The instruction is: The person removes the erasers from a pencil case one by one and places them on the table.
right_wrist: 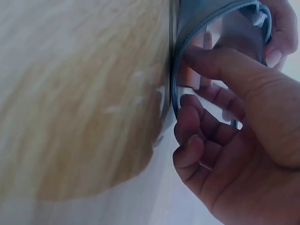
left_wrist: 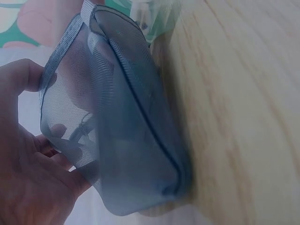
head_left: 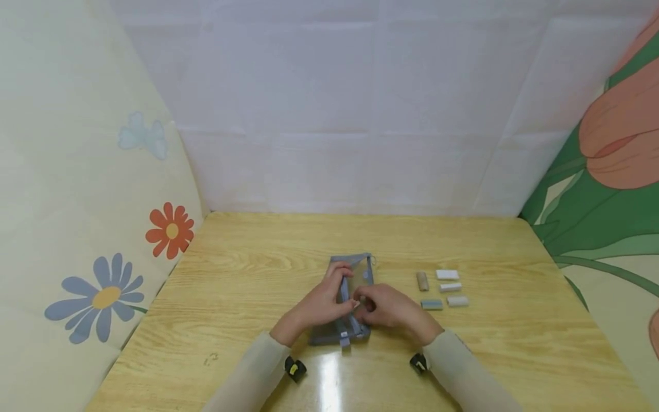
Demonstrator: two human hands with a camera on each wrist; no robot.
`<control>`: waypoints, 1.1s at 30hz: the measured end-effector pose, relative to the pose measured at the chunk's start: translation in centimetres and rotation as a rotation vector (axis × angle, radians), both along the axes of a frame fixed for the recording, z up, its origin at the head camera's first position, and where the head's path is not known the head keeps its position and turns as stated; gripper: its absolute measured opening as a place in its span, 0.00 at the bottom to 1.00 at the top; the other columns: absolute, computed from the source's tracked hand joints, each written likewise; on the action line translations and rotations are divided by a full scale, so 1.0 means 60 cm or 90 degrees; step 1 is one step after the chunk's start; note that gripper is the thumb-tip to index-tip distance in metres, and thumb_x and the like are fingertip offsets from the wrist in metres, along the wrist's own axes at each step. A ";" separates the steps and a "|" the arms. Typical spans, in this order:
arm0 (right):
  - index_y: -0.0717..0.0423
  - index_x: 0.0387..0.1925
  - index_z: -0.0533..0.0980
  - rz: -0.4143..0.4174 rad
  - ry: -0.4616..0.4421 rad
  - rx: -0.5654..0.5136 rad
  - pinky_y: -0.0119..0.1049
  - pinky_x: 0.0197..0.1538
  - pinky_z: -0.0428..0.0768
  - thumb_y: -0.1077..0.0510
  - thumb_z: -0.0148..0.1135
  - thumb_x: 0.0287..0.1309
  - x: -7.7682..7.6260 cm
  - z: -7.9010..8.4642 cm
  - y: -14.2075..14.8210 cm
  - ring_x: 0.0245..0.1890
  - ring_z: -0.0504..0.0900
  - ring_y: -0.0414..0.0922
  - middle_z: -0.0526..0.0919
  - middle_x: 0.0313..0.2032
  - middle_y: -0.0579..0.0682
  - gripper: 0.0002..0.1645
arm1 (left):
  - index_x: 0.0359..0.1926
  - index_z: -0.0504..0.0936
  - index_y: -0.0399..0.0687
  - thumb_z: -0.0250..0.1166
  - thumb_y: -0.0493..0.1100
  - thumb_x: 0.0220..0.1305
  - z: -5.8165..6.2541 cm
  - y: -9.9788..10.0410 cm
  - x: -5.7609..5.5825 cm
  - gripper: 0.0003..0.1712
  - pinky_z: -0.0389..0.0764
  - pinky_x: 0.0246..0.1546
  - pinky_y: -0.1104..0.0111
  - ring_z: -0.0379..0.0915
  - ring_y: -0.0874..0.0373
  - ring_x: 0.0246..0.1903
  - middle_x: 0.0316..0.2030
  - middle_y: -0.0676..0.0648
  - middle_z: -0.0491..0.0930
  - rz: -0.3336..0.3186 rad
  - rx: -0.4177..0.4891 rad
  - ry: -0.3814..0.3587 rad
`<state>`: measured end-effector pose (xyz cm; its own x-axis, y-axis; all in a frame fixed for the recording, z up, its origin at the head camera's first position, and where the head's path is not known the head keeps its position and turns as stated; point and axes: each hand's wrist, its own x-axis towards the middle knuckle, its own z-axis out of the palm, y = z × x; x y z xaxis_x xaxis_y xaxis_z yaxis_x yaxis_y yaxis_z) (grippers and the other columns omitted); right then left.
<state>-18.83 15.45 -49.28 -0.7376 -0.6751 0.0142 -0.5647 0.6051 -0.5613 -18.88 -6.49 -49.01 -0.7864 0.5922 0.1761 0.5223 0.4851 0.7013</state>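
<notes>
A blue-grey mesh zip pouch point(head_left: 334, 332) lies on the table in front of me, its mouth held apart. My left hand point(head_left: 325, 297) grips one edge of it, with the thumb and fingers on the mesh point(left_wrist: 126, 154) in the left wrist view. My right hand point(head_left: 383, 306) reaches in at the zipped opening. In the right wrist view, its thumb and index finger pinch a small orange-and-white block point(right_wrist: 188, 77) just inside the rim, while the other fingers curl outside. Mesh and fingers partly hide the block.
To the right of the pouch lie several small blocks: a brown one point(head_left: 423, 281), a blue-green striped one point(head_left: 431, 304) and white ones point(head_left: 447, 274). Beyond the wooden table point(head_left: 247, 252) hangs a white cloth backdrop point(head_left: 288, 114), with flower-printed cloths at both sides.
</notes>
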 end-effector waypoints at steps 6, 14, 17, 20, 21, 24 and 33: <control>0.50 0.41 0.77 -0.053 0.022 0.016 0.34 0.32 0.74 0.52 0.71 0.57 0.001 0.001 0.004 0.27 0.73 0.38 0.76 0.27 0.40 0.13 | 0.63 0.66 0.34 0.67 0.46 0.63 -0.003 0.002 -0.001 0.34 0.72 0.65 0.54 0.62 0.46 0.68 0.71 0.41 0.55 0.002 0.001 0.021; 0.50 0.44 0.78 -0.064 -0.010 0.020 0.36 0.34 0.75 0.49 0.70 0.60 -0.003 0.007 0.006 0.29 0.75 0.39 0.78 0.30 0.41 0.15 | 0.63 0.66 0.35 0.68 0.45 0.64 -0.004 0.001 -0.001 0.33 0.72 0.64 0.54 0.62 0.46 0.68 0.71 0.42 0.55 0.003 -0.004 0.027; 0.51 0.43 0.80 -0.068 -0.015 0.008 0.37 0.36 0.76 0.51 0.69 0.61 -0.006 0.008 0.006 0.30 0.76 0.39 0.79 0.31 0.42 0.12 | 0.63 0.66 0.36 0.68 0.45 0.64 -0.004 0.001 -0.001 0.32 0.73 0.63 0.54 0.62 0.46 0.67 0.71 0.41 0.55 0.002 -0.008 0.028; 0.51 0.42 0.80 -0.067 -0.013 0.005 0.37 0.38 0.77 0.56 0.67 0.60 -0.009 0.008 0.004 0.32 0.76 0.39 0.80 0.32 0.42 0.09 | 0.63 0.65 0.36 0.67 0.45 0.64 -0.004 0.001 -0.001 0.32 0.74 0.63 0.55 0.62 0.46 0.68 0.72 0.41 0.54 0.001 -0.011 0.024; 0.51 0.41 0.81 -0.065 -0.010 0.003 0.38 0.38 0.77 0.57 0.67 0.60 -0.010 0.008 0.004 0.32 0.76 0.40 0.81 0.32 0.42 0.08 | 0.63 0.65 0.36 0.67 0.45 0.65 -0.004 0.001 -0.001 0.32 0.74 0.63 0.55 0.62 0.46 0.68 0.72 0.42 0.54 0.001 -0.013 0.021; 0.50 0.40 0.82 -0.060 -0.001 0.005 0.38 0.38 0.77 0.59 0.66 0.60 -0.012 0.009 0.003 0.32 0.77 0.39 0.81 0.32 0.42 0.06 | 0.64 0.65 0.35 0.66 0.45 0.65 -0.003 0.001 -0.001 0.33 0.74 0.63 0.54 0.62 0.47 0.68 0.72 0.41 0.53 -0.001 -0.013 0.011; 0.50 0.38 0.84 -0.056 0.041 -0.004 0.37 0.40 0.78 0.61 0.66 0.60 -0.016 0.016 0.006 0.33 0.78 0.38 0.83 0.33 0.41 0.05 | 0.64 0.65 0.34 0.64 0.48 0.63 0.001 0.001 0.000 0.35 0.71 0.66 0.54 0.61 0.45 0.69 0.73 0.41 0.54 0.001 -0.012 0.007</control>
<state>-19.81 15.83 -48.32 -0.7916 -0.6073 0.0672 -0.5441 0.6506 -0.5298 -18.90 -6.45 -48.98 -0.7851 0.5944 0.1738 0.5294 0.4985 0.6865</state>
